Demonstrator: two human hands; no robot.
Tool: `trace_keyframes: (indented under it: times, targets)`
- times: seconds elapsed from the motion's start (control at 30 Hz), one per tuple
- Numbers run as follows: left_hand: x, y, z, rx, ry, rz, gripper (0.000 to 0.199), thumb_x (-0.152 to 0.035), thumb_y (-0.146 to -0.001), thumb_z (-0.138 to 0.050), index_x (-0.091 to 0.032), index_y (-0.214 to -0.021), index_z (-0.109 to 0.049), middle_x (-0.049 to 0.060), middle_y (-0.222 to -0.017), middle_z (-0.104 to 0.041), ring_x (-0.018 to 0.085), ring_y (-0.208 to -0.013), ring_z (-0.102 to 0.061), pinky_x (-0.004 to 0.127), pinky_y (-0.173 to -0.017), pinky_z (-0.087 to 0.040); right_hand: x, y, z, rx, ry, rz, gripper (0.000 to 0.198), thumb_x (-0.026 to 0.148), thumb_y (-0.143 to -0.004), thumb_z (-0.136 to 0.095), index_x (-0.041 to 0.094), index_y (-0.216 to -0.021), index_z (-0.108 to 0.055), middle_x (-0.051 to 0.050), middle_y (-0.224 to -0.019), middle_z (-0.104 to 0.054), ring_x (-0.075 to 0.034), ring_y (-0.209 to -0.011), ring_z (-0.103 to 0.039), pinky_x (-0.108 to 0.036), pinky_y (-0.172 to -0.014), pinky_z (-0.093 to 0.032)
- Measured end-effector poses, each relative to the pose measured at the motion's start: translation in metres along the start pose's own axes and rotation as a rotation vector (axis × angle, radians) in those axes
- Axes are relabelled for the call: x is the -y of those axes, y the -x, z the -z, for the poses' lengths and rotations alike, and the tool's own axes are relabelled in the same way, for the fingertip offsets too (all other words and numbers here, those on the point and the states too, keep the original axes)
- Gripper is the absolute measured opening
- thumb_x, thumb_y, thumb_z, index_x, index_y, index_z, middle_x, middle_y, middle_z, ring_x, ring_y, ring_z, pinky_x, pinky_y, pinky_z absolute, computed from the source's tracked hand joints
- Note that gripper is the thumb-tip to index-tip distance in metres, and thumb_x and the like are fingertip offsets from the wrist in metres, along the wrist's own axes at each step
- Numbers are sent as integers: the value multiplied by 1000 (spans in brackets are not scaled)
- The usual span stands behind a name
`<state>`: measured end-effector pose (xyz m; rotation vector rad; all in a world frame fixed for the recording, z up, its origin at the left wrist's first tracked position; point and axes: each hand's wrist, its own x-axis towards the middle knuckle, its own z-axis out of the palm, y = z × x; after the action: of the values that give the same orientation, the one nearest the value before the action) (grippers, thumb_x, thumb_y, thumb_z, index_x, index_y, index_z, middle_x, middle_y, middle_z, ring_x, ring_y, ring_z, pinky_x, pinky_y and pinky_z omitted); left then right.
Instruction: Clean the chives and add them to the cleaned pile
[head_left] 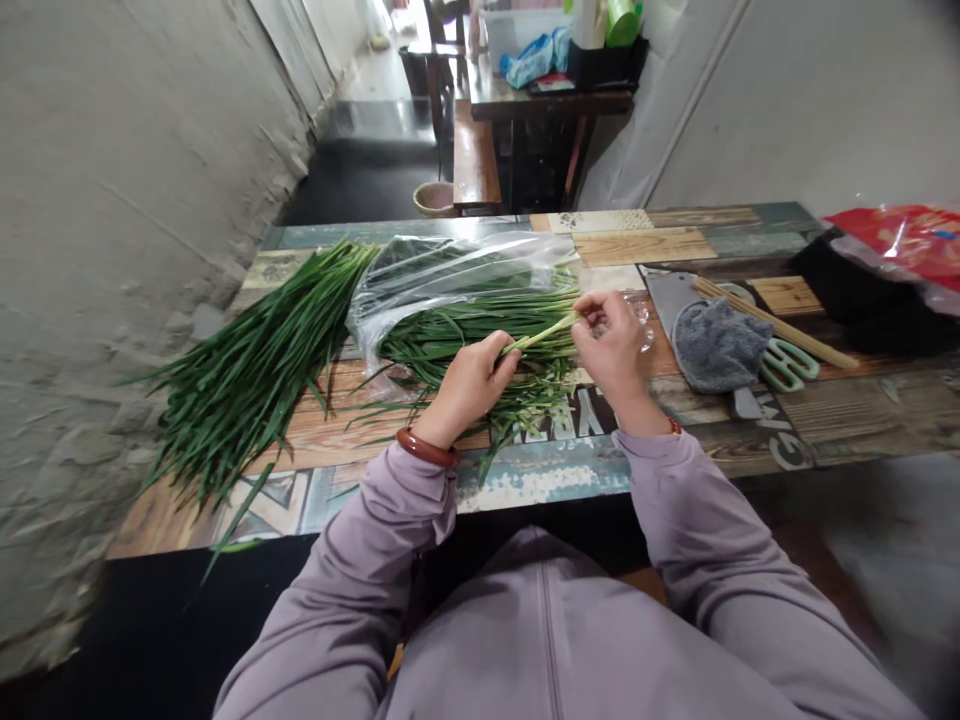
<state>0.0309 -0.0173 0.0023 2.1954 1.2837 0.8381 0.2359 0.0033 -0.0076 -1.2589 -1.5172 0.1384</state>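
The surface (870, 410) was a long one, patterned like mismatched planks in brown, cream and faded blue, with pale lettering on some of the dark patches. Above its near edge, the left hand (472, 385) gripped a few pale green stalks (544, 333) between thumb and curled fingers, while the fingers of the right hand (611, 345) pinched their paler end. These stalks were over the middle of the surface, just in front of a clear plastic bag (457, 262) with more leafy greens (450, 330) in its mouth. Loose trimmings (529, 405) lay scattered below the hands, and a large heap of long greens (247, 375) spread across the left end.

To the right, a crumpled grey cloth (720, 345) lay beside a light wooden stick (799, 330) and a pale green handle (787, 366); farther over were a black bundle (862, 290) and red plastic (911, 235).

A rough, patched grey wall (150, 140) rose on the left and a smooth white wall (825, 100) on the right. Beyond stood a second, dark wooden surface (499, 98), a wooden seat (475, 155) and a woven basket (435, 200).
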Motion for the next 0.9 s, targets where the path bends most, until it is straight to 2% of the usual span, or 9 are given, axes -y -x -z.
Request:
trace_keyframes:
  times: [0.13, 0.2, 0.27, 0.37, 0.47, 0.6, 0.67, 0.77, 0.9]
  targets:
    - [3, 0, 1, -40, 11, 14, 19, -29, -92, -49, -19, -77, -52, -3, -66, -51, 11, -60, -44, 25, -60, -30, -14, -5, 6, -105, -71, -103, 14, 14, -76, -52, 24, -83, -59, 0, -78, -63, -15, -67, -56, -29, -65, -48]
    - [4, -1, 1, -65, 30, 29, 14, -28, -90, -51, -19, -80, -54, -3, -68, -53, 12, -62, -46, 25, -62, -33, -17, -7, 10, -109, -132, -141, 9, 19, -80, -54, 24, -85, -59, -1, -78, -63, -15, -67, -57, -29, -64, -48]
    - [3, -1, 2, -75, 55, 40, 10, -27, -88, -52, -19, -82, -55, -3, -70, -55, 12, -64, -49, 25, -63, -35, -12, -8, 14, 27, -175, -93, 7, 22, -82, -58, 24, -87, -62, -1, -81, -65, -16, -71, -60, -31, -67, -50]
    - [2, -2, 3, -88, 74, 52, 8, -25, -87, -52, -19, -82, -55, -3, -71, -57, 12, -65, -50, 25, -65, -36, 9, -7, 20, 336, -191, 127, 8, 24, -80, -66, 25, -88, -67, -3, -91, -68, -21, -89, -64, -38, -83, -52]
    - [1, -1, 4, -94, 88, 59, 8, -24, -86, -52, -19, -81, -54, -3, -70, -56, 12, -65, -49, 25, -65, -36, 24, -4, 21, 352, -219, 225, 8, 28, -80, -70, 25, -87, -68, -4, -93, -67, -23, -95, -63, -40, -88, -51]
    - [-2, -1, 5, -61, 98, 55, 8, -24, -87, -52, -19, -82, -54, -4, -67, -56, 12, -62, -49, 25, -64, -37, 20, -2, 15, 261, -201, 100, 11, 31, -88, -62, 25, -94, -68, -5, -94, -68, -20, -87, -62, -37, -80, -52]
    - [-3, 0, 5, -58, 93, 48, 7, -24, -87, -51, -19, -83, -55, -4, -67, -57, 12, -62, -50, 25, -64, -37, 15, -1, 10, 290, -188, 60, 13, 32, -89, -60, 24, -95, -68, -4, -91, -69, -19, -81, -62, -35, -76, -52]
    - [-4, 0, 5, -46, 97, 42, 8, -23, -88, -51, -19, -87, -57, -3, -68, -58, 12, -63, -51, 25, -64, -37, 15, 2, 5, 310, -188, 18, 13, 33, -89, -61, 24, -84, -69, -2, -80, -69, -17, -72, -60, -33, -68, -50]
    - [-4, 1, 4, 30, 150, 4, 16, -29, -94, -49, -19, -87, -59, -3, -68, -60, 11, -62, -52, 23, -62, -38, 20, 6, 2, 341, -238, -28, 13, 33, -85, -64, 23, -78, -69, -1, -74, -69, -16, -67, -59, -31, -63, -47]
